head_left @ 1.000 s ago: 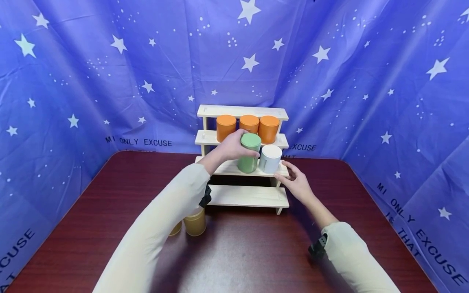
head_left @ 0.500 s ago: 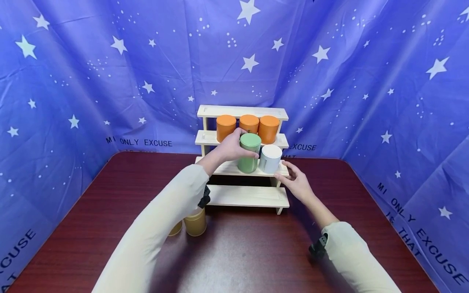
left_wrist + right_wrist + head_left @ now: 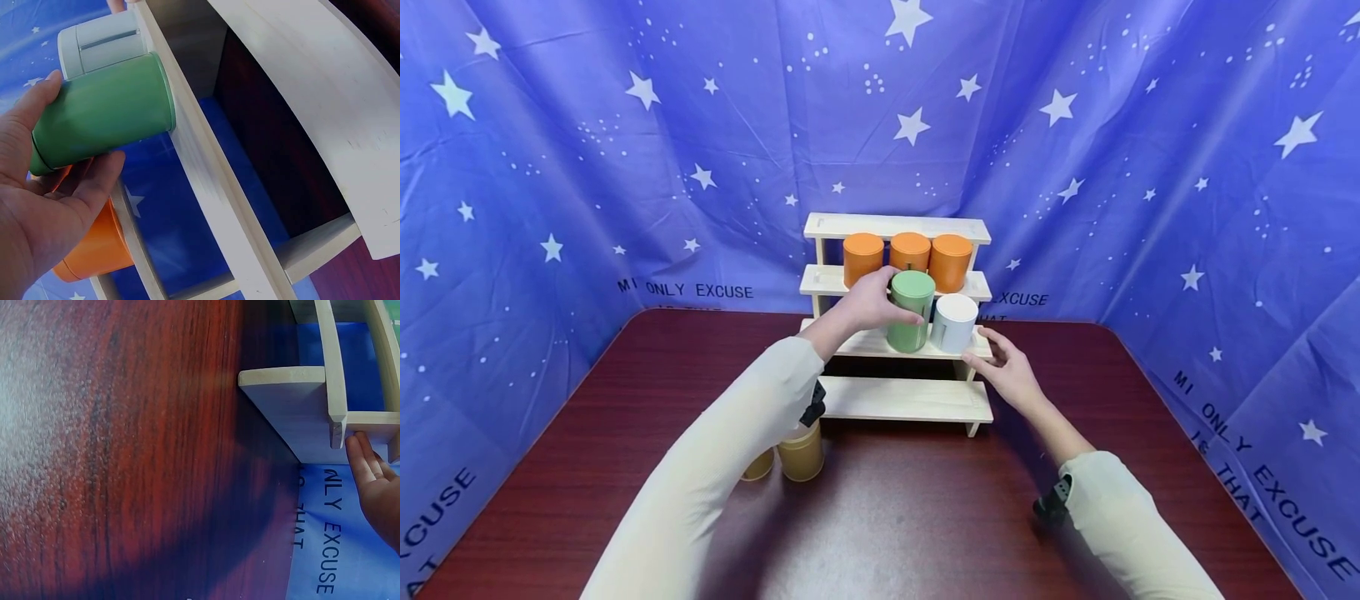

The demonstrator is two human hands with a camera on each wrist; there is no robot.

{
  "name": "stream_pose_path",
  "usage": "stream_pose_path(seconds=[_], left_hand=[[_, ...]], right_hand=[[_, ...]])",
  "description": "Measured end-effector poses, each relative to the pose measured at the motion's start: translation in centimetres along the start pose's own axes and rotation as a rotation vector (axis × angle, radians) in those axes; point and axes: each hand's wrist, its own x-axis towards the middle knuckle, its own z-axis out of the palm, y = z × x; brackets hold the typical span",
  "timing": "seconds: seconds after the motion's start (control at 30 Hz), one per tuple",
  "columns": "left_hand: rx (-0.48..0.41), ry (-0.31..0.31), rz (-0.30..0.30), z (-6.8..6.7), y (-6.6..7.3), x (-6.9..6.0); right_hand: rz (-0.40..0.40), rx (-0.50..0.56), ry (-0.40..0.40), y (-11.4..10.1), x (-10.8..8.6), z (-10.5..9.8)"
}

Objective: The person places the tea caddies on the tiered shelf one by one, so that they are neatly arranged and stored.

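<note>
A wooden tiered rack (image 3: 902,400) stands on the table. In the head view my left hand (image 3: 868,302) has its thumb and fingers around a green canister (image 3: 912,315), which stands upright on the second tier from the bottom. The left wrist view shows the thumb of that left hand (image 3: 37,206) on one side of the green canister (image 3: 106,112) and the fingers on the other. Close beside it is a white canister (image 3: 955,323). My right hand (image 3: 1011,375) touches the right end of the same tier; in the right wrist view, its fingers (image 3: 362,459) lie fairly straight against the wood.
Three orange canisters (image 3: 951,265) line the tier above. Gold canisters (image 3: 801,454) stand on the dark red table (image 3: 910,517), partly hidden by my left sleeve (image 3: 715,467). A blue star-patterned curtain (image 3: 737,125) surrounds the back and sides.
The left thumb has slid slightly left across the green canister's front. The canisters and my right hand stay where they were.
</note>
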Motion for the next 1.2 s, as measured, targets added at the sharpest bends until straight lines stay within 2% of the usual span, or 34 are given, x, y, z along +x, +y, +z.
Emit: stream_pose_path(seconds=[0.23, 0.53, 0.73, 1.03, 1.2], left_hand=[[-0.026, 0.009, -0.003, 0.1, -0.2, 0.0], [-0.075, -0.012, 0.007, -0.3, -0.8, -0.3], [-0.13, -0.037, 0.009, -1.0, -1.1, -1.0], [-0.133, -0.061, 0.021, -2.3, -2.0, -2.4], [-0.143, -0.057, 0.051, -3.0, -2.8, -3.1]], right_hand=[[0.004, -0.005, 0.004, -0.2, 0.0, 0.0], [0.016, 0.002, 0.009, -0.1, 0.0, 0.0], [0.009, 0.009, 0.006, -0.2, 0.0, 0.0], [0.003, 0.0, 0.008, -0.4, 0.0, 0.0], [0.008, 0.0, 0.004, -0.3, -0.1, 0.0]])
